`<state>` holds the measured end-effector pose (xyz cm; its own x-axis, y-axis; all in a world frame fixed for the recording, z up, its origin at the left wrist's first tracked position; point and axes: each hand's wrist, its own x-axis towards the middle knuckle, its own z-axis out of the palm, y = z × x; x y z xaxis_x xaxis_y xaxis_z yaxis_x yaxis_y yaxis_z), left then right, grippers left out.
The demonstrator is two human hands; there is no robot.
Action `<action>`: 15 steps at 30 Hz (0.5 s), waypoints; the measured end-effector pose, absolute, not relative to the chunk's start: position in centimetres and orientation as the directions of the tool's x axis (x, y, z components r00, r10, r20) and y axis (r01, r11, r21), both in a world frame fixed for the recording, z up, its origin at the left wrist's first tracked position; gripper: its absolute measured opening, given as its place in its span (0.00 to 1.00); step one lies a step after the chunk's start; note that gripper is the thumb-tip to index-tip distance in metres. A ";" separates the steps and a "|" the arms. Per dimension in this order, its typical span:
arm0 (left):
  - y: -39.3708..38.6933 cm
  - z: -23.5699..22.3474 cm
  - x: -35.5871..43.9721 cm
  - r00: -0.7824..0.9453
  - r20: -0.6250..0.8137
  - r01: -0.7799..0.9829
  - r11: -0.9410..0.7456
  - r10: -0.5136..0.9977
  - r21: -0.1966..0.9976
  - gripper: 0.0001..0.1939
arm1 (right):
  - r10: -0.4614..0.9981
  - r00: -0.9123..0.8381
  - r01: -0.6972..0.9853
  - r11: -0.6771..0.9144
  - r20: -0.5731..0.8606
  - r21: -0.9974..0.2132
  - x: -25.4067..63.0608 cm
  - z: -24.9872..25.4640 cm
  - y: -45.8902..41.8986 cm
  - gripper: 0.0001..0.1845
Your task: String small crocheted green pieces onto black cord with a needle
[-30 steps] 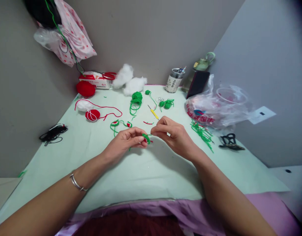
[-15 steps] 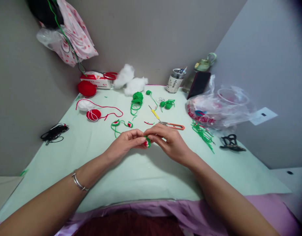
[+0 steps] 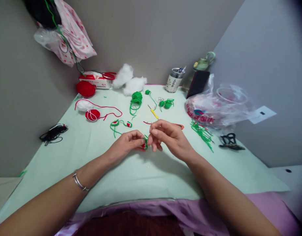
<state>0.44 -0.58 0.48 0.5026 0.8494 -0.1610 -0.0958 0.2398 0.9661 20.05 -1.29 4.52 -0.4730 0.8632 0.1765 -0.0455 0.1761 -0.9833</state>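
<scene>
My left hand (image 3: 131, 142) pinches a small crocheted piece (image 3: 144, 144) in green, red and white between thumb and fingers. A short green yarn end sticks up from it. Just to its right, my right hand (image 3: 167, 136) has its thumb and forefinger pressed together, the other fingers loosely curled. A thin tip shows above that pinch, too small to name. Orange-handled thread snips (image 3: 180, 126) lie mostly hidden behind my right hand. Beyond them is a yellow-handled crochet hook (image 3: 154, 113). Two similar crocheted pieces (image 3: 115, 123) joined by green yarn lie beyond my left hand.
Green yarn (image 3: 136, 99), red yarn (image 3: 85, 88), white stuffing (image 3: 135, 86) and a pen tin (image 3: 174, 82) stand along the back. Black cord (image 3: 53, 132) lies left. A plastic bag (image 3: 207, 109), cut green strands (image 3: 202, 135) and a black hair claw (image 3: 231, 142) lie right.
My right hand first came in against the crocheted piece, then drew slightly back from it to the right. My left hand keeps its hold, and the piece has turned to show its red side.
</scene>
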 end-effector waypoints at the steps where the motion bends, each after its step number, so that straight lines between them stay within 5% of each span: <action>1: -0.6 0.5 0.4 0.511 -0.160 -0.089 0.237 0.845 0.967 0.09 | 0.870 -0.467 -0.098 0.124 0.155 -0.987 20.2 4.6 -1.2 0.09; 6: -0.6 0.6 0.2 0.503 -0.142 -0.110 0.226 0.853 0.968 0.10 | 0.935 -0.300 -0.174 0.139 0.187 -0.975 20.7 4.6 -0.6 0.08; 15: -0.3 0.3 -0.1 0.423 -0.137 -0.143 0.215 0.896 0.966 0.11 | 0.865 -0.157 0.338 0.500 0.476 -0.797 21.0 4.3 -0.2 0.06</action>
<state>-0.07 -0.29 0.33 0.4233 0.8956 -0.1366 -0.1434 0.2151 0.9660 20.96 -0.21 4.29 -0.1566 0.8653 0.4762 0.3383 0.4999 -0.7973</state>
